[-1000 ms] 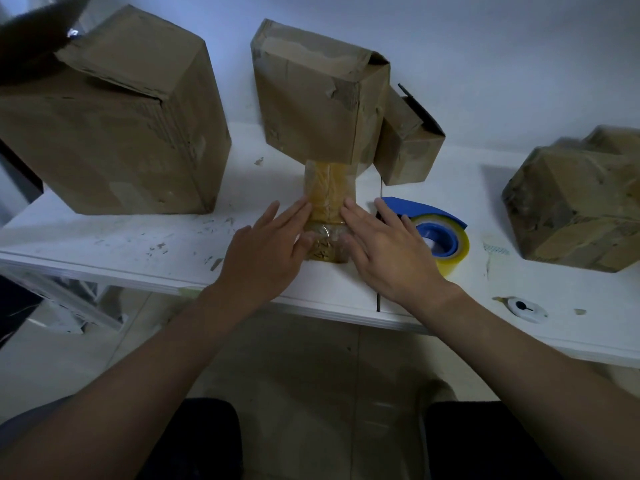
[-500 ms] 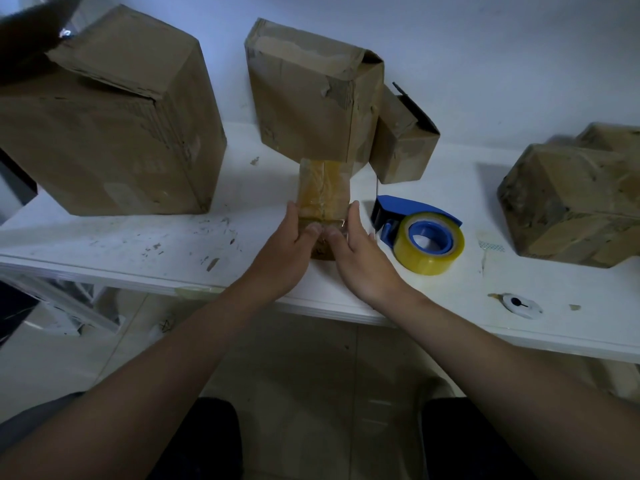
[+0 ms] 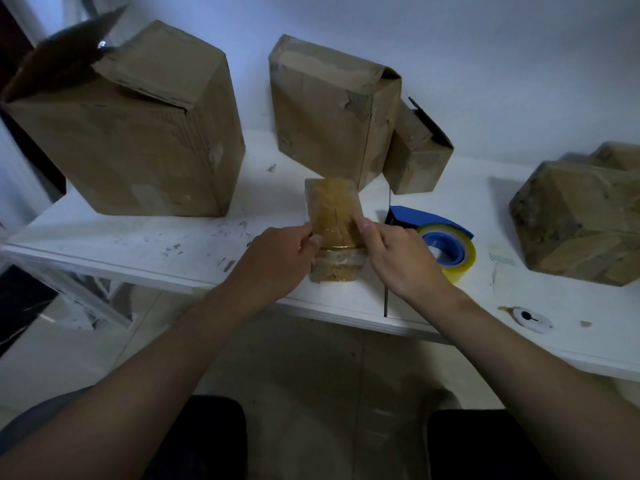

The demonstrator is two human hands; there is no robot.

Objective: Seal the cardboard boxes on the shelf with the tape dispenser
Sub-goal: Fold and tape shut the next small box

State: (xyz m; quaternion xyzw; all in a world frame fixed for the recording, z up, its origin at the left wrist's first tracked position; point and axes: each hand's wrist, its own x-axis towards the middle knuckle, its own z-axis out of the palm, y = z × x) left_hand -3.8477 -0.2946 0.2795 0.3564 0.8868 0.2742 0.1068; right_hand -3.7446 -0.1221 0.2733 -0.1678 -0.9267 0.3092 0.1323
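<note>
A small narrow box (image 3: pixel 333 216) wrapped in yellowish tape stands on the white shelf (image 3: pixel 138 244) in front of me. My left hand (image 3: pixel 277 258) grips its left side and my right hand (image 3: pixel 398 258) pinches its right side. The blue tape dispenser (image 3: pixel 440 244) with a yellow roll lies on the shelf just right of my right hand, held by neither hand. Behind the small box stands a middle cardboard box (image 3: pixel 329 112) with a smaller open box (image 3: pixel 415 150) beside it.
A big cardboard box (image 3: pixel 131 133) with a raised flap stands at the left. A crumpled taped box (image 3: pixel 581 220) sits at the right. A small white round object (image 3: pixel 531 319) lies near the shelf's front edge. The floor shows below the shelf.
Both hands went from lying flat beside the small box to gripping its sides with curled fingers. The view has moved closer.
</note>
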